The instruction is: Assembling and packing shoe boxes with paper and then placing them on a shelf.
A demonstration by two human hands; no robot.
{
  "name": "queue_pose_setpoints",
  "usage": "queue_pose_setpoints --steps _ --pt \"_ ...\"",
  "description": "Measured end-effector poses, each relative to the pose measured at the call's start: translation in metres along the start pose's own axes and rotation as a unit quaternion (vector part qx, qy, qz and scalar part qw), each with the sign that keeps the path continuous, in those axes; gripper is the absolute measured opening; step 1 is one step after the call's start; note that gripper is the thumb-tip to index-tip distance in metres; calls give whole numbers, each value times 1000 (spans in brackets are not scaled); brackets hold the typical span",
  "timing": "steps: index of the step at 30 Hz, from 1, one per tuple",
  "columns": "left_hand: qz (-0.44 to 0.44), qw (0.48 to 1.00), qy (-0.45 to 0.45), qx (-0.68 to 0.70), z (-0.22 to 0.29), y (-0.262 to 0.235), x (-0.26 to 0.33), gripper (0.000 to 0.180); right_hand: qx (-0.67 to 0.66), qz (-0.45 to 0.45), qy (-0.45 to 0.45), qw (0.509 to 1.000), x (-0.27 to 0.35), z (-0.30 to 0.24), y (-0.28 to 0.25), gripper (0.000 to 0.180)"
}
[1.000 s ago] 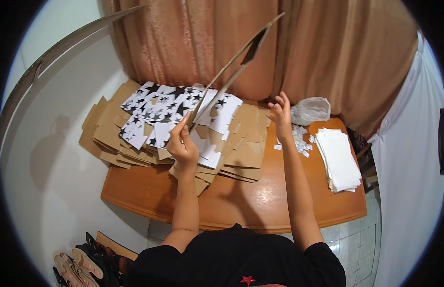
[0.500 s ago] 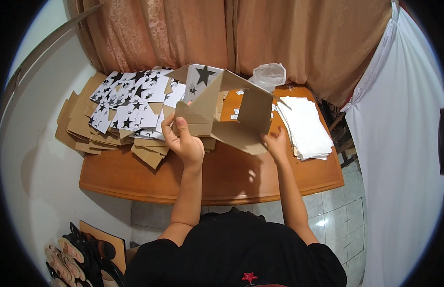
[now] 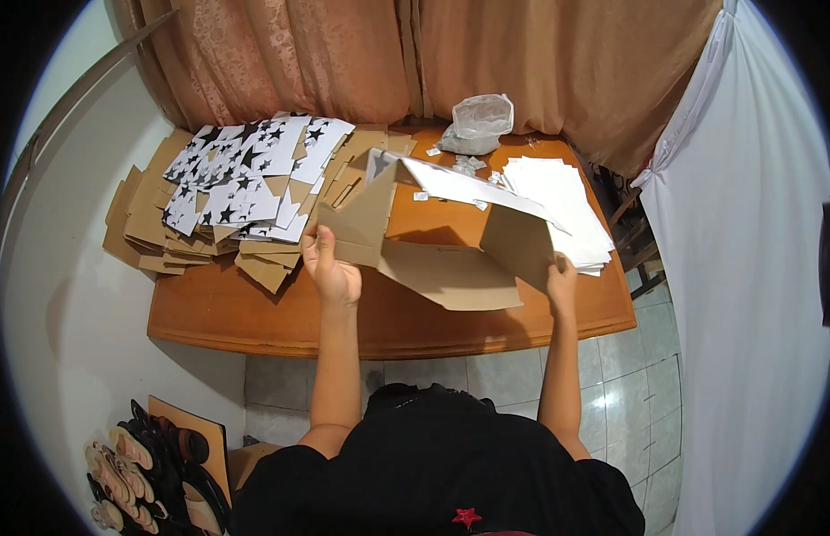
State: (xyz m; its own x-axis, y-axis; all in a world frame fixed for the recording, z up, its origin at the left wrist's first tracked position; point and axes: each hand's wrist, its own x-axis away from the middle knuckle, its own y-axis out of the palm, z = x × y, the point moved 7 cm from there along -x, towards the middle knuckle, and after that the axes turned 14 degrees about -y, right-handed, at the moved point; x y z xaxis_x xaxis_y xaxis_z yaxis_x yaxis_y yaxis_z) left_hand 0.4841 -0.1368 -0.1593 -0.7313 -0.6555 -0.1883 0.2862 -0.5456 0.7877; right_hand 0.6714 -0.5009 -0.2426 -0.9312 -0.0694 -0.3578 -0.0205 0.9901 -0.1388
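A partly folded cardboard box (image 3: 451, 272), brown inside and white with star print outside, is held up above the table between my two hands. My left hand (image 3: 335, 275) grips its left panel, thumb on the brown inner face and the other fingers mostly hidden behind. At the right panel's edge, my right hand (image 3: 561, 281) is closed on the cardboard. The box's middle stands open, with flaps sticking out at the top and bottom. Flat star-printed cardboard sheets (image 3: 241, 198) lie piled to the left of it.
A stack of white paper sheets (image 3: 553, 192) lies on the wooden table (image 3: 254, 317) at the right. Behind are a clear plastic bag (image 3: 479, 121) and several small packets (image 3: 469, 165). Curtains hang at the back and right; shoes (image 3: 129, 464) stand on the floor at lower left.
My right hand has moved right and slightly down, and the box is spread wider. Its top flap has swung over, showing white. The view has shifted slightly.
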Motion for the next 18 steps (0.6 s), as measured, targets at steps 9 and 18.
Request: queue_pose_setpoints --steps 9,18 --pt "56 995 -76 -11 -58 -101 9 15 41 0 -30 999 4 3 -32 22" --pt "243 954 -152 -88 -79 -158 23 16 116 -38 -6 993 -5 15 -24 31"
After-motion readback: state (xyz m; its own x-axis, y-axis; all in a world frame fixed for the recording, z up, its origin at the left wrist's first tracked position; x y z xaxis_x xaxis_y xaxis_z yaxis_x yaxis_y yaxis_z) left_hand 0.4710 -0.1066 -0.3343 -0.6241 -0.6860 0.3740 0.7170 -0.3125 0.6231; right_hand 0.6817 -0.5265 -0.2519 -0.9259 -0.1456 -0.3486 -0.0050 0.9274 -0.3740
